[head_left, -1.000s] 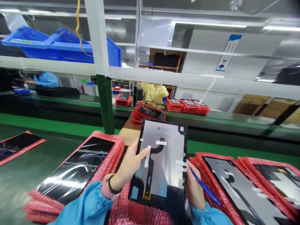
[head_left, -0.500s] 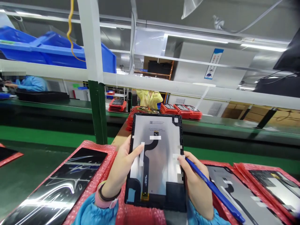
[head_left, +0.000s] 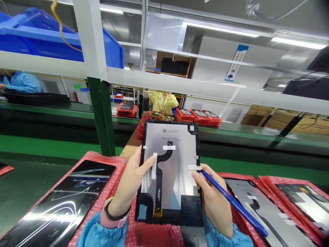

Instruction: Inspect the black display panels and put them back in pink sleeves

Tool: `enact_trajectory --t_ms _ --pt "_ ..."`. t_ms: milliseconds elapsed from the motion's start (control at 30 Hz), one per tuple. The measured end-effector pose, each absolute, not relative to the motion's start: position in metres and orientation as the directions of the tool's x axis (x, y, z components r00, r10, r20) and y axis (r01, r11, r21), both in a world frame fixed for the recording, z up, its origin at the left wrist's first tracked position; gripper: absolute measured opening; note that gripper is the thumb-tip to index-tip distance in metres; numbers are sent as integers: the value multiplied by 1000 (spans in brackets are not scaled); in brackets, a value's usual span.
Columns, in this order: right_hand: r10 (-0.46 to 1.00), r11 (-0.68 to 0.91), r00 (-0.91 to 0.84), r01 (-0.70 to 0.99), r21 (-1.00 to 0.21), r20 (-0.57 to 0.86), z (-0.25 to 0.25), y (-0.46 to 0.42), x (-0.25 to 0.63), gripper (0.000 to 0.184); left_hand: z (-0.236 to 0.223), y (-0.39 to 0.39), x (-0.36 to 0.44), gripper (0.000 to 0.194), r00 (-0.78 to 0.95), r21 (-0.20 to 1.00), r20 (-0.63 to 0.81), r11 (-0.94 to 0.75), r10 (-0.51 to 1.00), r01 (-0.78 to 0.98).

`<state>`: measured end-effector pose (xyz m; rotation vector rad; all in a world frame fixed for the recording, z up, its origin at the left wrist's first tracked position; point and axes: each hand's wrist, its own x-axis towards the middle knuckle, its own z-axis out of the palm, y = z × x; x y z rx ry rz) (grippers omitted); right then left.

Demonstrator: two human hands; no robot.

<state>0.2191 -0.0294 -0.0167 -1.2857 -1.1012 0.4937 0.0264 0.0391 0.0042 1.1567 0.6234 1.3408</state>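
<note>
A tablet display panel (head_left: 171, 175), its grey metal back facing me, is held up in both hands. It has a black frame, a dark flex cable and strips of white tape. My left hand (head_left: 130, 181) grips the panel's left edge, thumb lying on the back beside a tape strip, other fingers hidden behind. With my right hand (head_left: 214, 199) I hold the right edge, the thumb just under a white tape strip (head_left: 194, 167). A blue pen-like tool (head_left: 235, 204) is also tucked in that hand, slanting down to the right, its upper end near the panel's edge.
Glossy black panels on red bubble wrap (head_left: 118, 164) lie at left. More grey-backed panels (head_left: 272, 209) lie on red wrap at right. A green-and-white post (head_left: 101, 113) and a crossbar stand ahead. Beyond are red-wrapped stacks (head_left: 199, 118), a person in yellow (head_left: 163, 102) and another in blue.
The view has shifted slightly. My right thumb has slipped a little below the white tape strip at the right edge, showing more of it. Both hands keep hold of the panel.
</note>
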Motion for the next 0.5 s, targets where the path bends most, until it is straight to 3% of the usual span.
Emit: enact_trajectory --t_ms 100,300,500 --pt "803 287 477 217 -933 358 -19 -28 216 27 5 38 25 49 188 898 250 -154 950 -413" --pt "905 325 337 -149 -934 261 -17 -31 217 29 5 39 22 47 201 893 212 -106 956 -438" --pt "919 306 330 -259 -916 214 -16 -32 216 26 4 40 23 45 217 877 198 -74 956 -476"
